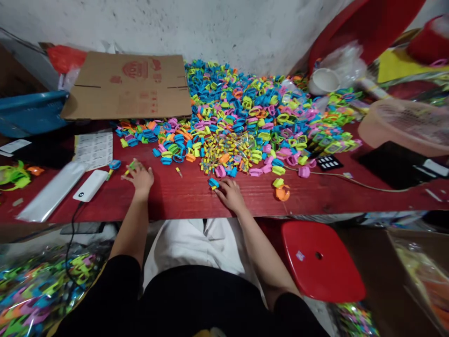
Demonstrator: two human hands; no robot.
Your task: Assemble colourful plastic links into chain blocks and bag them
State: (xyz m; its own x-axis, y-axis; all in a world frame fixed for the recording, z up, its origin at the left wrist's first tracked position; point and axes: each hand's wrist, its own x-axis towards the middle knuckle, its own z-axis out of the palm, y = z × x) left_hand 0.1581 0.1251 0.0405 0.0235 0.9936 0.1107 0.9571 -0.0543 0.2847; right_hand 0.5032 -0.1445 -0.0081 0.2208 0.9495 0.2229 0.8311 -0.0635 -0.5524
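From the head camera, a long red desk (pixel 182 199) runs from side to side. The person's left hand (pixel 141 178) is over the left half of the desk, not far from the front edge. Its fingers are spread a bit, and a little green and yellow toy piece (pixel 132 165) is at their tips. I can't tell if they pinch it. The right hand (pixel 231 194) is near the middle of the front edge, with its fingers a little bent. A blue toy band (pixel 213 182) is at the fingertips, and I can't tell if it is held tight.

A big heap of bright bands (pixel 252 105) goes along the back edge. In front of it is a pile of small yellow pieces (pixel 228 149). One small piece (pixel 179 172) lies alone between the hands. An orange band (pixel 282 193) sits right of the right hand, near the front edge, just beside a yellow band (pixel 278 182).

Toward the left end are a white box with a black cord (pixel 91 185), a clear bag (pixel 52 192) and a paper sheet (pixel 94 149). Flat brown cardboard (pixel 128 89) is at the back left. A pink basket (pixel 377 124) is near the right end. A red stool (pixel 322 271) is below the front edge.
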